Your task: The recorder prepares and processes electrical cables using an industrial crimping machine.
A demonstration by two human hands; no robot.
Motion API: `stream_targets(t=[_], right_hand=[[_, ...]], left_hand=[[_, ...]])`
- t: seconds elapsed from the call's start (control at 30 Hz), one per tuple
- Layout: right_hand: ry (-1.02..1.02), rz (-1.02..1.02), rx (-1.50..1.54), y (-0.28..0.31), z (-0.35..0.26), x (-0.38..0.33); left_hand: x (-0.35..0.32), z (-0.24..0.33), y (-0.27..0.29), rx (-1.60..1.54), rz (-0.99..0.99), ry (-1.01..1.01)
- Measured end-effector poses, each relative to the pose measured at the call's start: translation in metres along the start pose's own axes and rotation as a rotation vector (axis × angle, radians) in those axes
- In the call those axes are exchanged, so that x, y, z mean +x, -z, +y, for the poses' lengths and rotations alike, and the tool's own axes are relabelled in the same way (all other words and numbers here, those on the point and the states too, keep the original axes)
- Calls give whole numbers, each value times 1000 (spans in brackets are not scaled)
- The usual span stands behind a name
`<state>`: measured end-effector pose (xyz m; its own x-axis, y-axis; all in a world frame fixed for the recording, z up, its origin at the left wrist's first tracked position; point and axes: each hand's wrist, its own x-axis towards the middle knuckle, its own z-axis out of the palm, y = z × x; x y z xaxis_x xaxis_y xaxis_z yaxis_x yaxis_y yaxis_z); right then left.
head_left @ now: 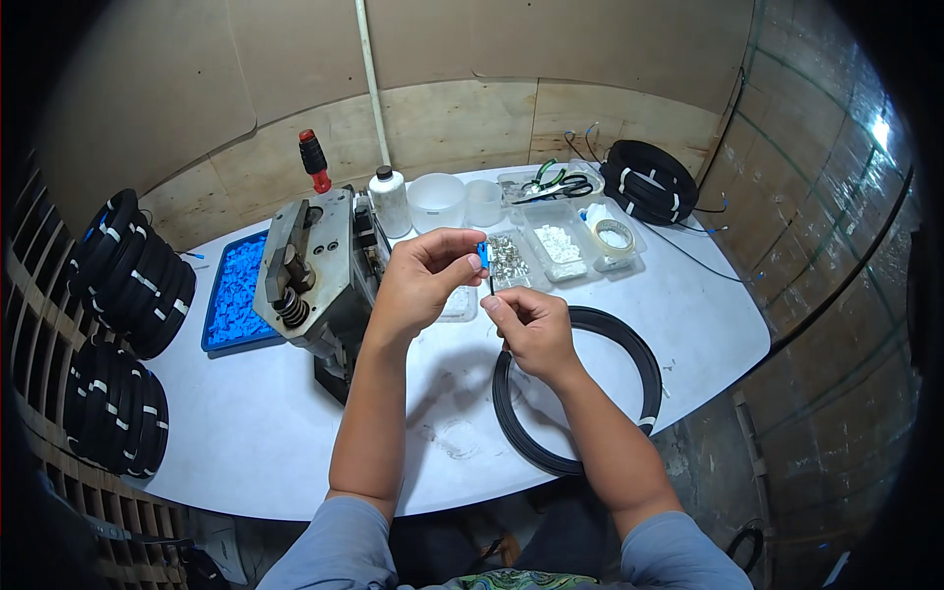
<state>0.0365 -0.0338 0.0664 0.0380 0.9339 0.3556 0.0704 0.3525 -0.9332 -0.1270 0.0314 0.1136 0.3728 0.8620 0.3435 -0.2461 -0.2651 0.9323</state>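
Above the middle of the table, my left hand pinches a small blue plastic connector between thumb and fingertips. Just below and to its right, my right hand grips the end of a thin black cable, which points up toward the connector. Whether the cable tip sits inside the connector or only touches it, I cannot tell. A tied coil of black cable lies on the table under my right hand and forearm. Behind my fingers is a clear tray of small metal terminals.
A metal press with a red-and-black screwdriver on top stands left of my hands. Farther left is a blue tray of blue connectors. Cable coils line the left edge. White pieces, tape and scissors sit at the back right.
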Motion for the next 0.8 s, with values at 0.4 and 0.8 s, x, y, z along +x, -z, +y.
stream_targets(t=[0.4, 0.8], right_hand=[[-8, 11, 10, 2, 2, 2], [6, 13, -14, 2, 1, 1]], left_hand=[[1, 1, -3, 1, 25, 4], [1, -2, -1, -14, 16, 8]])
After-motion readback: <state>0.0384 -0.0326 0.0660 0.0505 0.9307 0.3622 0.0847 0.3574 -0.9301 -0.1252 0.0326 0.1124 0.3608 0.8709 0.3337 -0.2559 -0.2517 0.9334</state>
